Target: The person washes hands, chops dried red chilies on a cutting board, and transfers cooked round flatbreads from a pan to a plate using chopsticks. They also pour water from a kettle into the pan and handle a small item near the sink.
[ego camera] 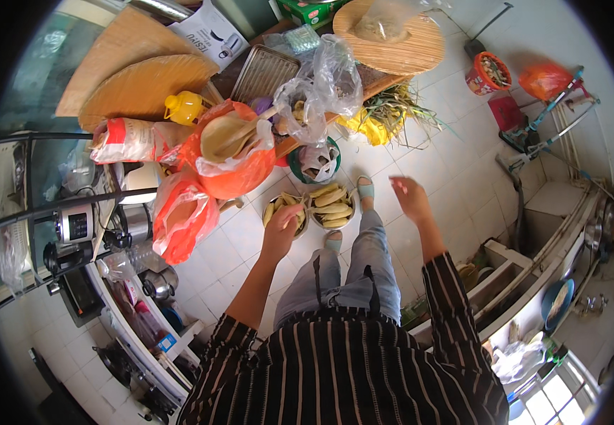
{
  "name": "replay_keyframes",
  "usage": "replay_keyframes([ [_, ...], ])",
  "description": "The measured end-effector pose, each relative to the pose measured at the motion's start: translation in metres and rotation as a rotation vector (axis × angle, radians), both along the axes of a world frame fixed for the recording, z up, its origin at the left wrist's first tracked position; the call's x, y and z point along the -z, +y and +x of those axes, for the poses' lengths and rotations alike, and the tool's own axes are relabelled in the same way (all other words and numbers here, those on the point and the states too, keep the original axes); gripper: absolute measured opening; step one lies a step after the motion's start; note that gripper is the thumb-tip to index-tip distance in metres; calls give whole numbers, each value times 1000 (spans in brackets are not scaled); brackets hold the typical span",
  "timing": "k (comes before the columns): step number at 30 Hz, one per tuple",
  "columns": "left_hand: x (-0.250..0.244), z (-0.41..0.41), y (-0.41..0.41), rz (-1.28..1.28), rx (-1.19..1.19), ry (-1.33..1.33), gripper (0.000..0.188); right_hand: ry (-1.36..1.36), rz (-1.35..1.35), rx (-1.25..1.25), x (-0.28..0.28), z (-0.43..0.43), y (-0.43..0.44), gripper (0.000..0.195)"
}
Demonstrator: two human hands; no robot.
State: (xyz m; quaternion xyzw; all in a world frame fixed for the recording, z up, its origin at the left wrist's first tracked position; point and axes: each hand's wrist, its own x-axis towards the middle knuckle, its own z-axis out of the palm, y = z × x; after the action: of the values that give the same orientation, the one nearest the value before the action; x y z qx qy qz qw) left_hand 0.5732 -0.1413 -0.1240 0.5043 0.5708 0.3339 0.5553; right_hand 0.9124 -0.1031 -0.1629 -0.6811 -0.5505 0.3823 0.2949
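Observation:
My left hand hangs above a metal bowl of long yellowish pieces, perhaps bananas or corn, and hides part of it. Just right of that bowl, a second metal bowl stands on the floor, filled with similar pieces. My right hand is raised over the floor, right of my slippered foot, and touches nothing. Its fingers look loosely bent, with nothing seen in them. Whether the left hand holds anything is not clear. Behind the bowls is a green tub with a whitish plastic bag in it.
Red plastic bags, a yellow oil jug, a metal tray and a round woven mat crowd the table side. Leafy stalks lie beyond. A red bucket, a folding cart and a sink counter are at right.

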Motion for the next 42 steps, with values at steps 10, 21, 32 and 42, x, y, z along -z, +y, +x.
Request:
replay_keyframes([
  [10, 76, 154, 268, 521, 403, 447, 23, -192, 266, -237, 168, -38, 277, 24],
  [21, 197, 124, 373, -58, 257, 988, 53, -265, -202, -333, 254, -83, 379, 30],
  [32, 162, 121, 393, -118, 136, 925, 71, -424, -139, -506, 252, -70, 402, 34],
  [42, 172, 126, 380, 71, 10, 682, 71, -296, 21, -565, 232, -80, 410, 21],
])
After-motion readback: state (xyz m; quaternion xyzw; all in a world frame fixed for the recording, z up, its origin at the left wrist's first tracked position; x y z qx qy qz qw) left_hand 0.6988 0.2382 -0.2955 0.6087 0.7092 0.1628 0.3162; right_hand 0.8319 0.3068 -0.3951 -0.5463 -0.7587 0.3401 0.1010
